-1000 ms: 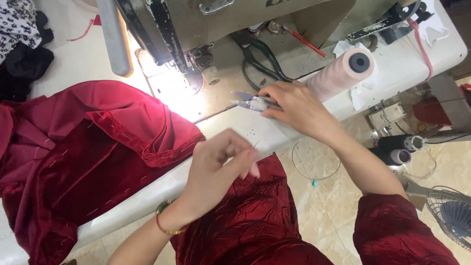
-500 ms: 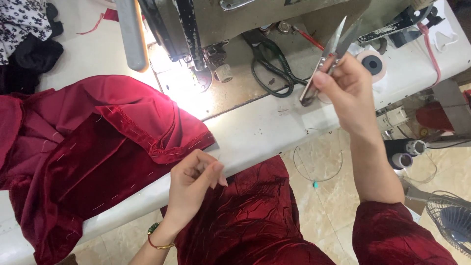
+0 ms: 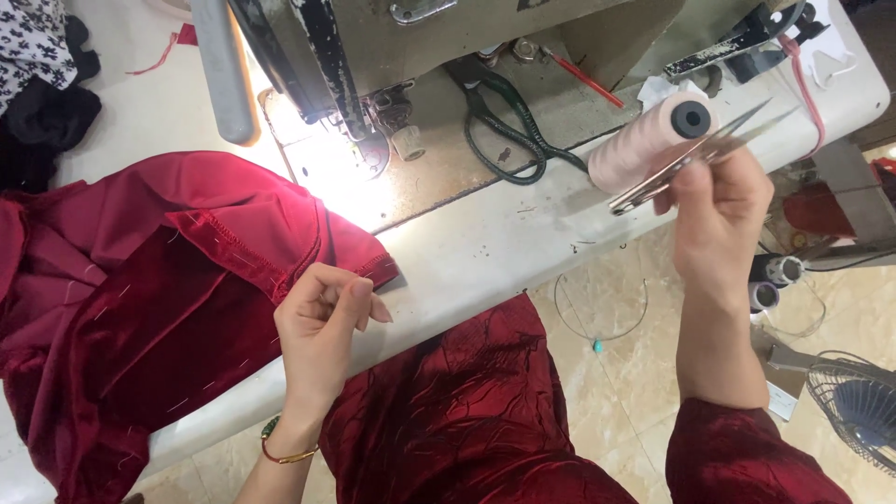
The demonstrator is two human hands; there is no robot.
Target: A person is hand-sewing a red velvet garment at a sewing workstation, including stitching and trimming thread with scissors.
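Two bare hands work at a white sewing table (image 3: pixel 485 247), seen from above by the person's own head camera. At about two o'clock, the right hand (image 3: pixel 719 219) is raised off the table, its grip closed around a pair of slim metal thread snips (image 3: pixel 695 157); thumb and fingers pinch the middle of the tool, the pointed blades stick out toward two o'clock, and the butt end points toward nine o'clock. Whether the blades are parted or pressed together is hard to make out. Just behind the snips stands a pale pink thread cone (image 3: pixel 644 142), partly covered by them. At about seven o'clock, the left hand (image 3: pixel 322 327) hovers at the table's near edge with fingers loosely curled and thumb meeting fingertips; if it pinches a thread, it is too fine to see. Its fingertips are just beside the stitched hem of a dark red velvet garment (image 3: pixel 159 308), which spreads over the table toward nine o'clock and is cut off at the left edge. At twelve o'clock the grey sewing machine (image 3: pixel 420 56) is cropped at the top, its lamp glaring on the needle plate. Green-handled scissors (image 3: pixel 509 131) lie on the machine bed. At four o'clock, a fan (image 3: pixel 859 411) on the tiled floor is partly out of view.
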